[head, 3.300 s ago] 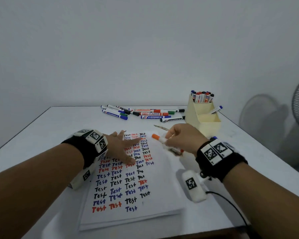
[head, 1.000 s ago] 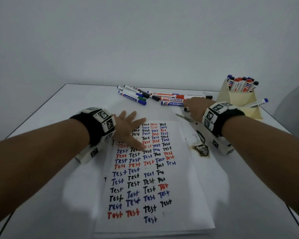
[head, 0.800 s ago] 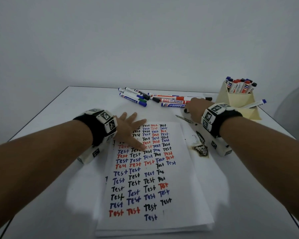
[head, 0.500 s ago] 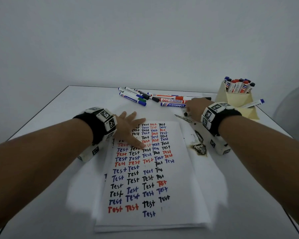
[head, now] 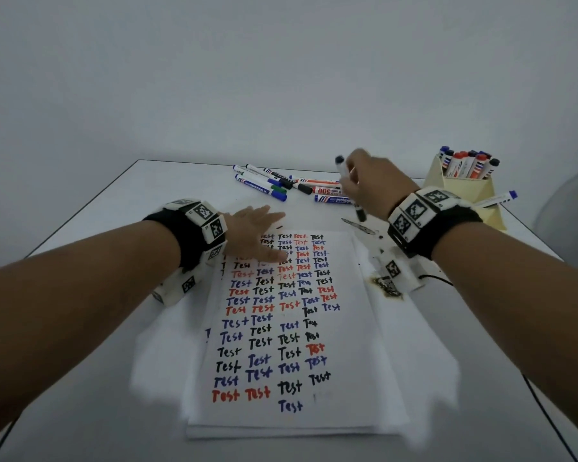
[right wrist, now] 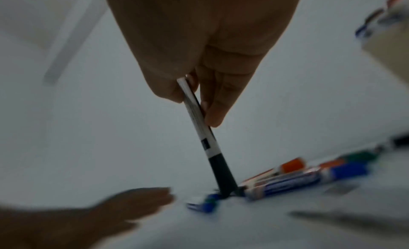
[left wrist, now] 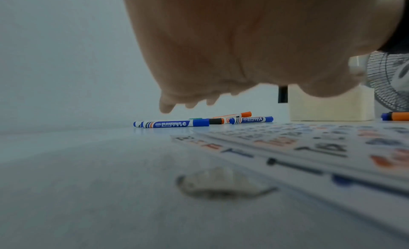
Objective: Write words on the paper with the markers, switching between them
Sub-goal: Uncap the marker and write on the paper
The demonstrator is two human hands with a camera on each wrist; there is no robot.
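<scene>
A white sheet of paper (head: 354, 331) covered with rows of "Test" in black, blue and red lies mid-table on a thin stack. My left hand (head: 252, 236) lies flat on the sheet's top left corner, fingers spread. My right hand (head: 369, 185) is raised above the table beyond the paper and pinches a black-capped marker (head: 349, 188) between thumb and fingers, held steeply. In the right wrist view the black marker (right wrist: 204, 135) hangs cap end down from my fingers (right wrist: 213, 102). Several loose markers (head: 281, 185) lie in a row behind the paper.
A cream holder (head: 461, 191) with several upright markers stands at the back right, with one blue-capped marker (head: 496, 200) lying beside it. A dark burnt-looking stain (head: 386, 288) marks the table right of the paper. A fan (left wrist: 389, 81) stands off the table's right side.
My right hand has lifted off the row of loose markers with a black-capped marker in its fingers. Earlier it held an orange-capped marker over the paper. My left hand has stayed on the sheet.
</scene>
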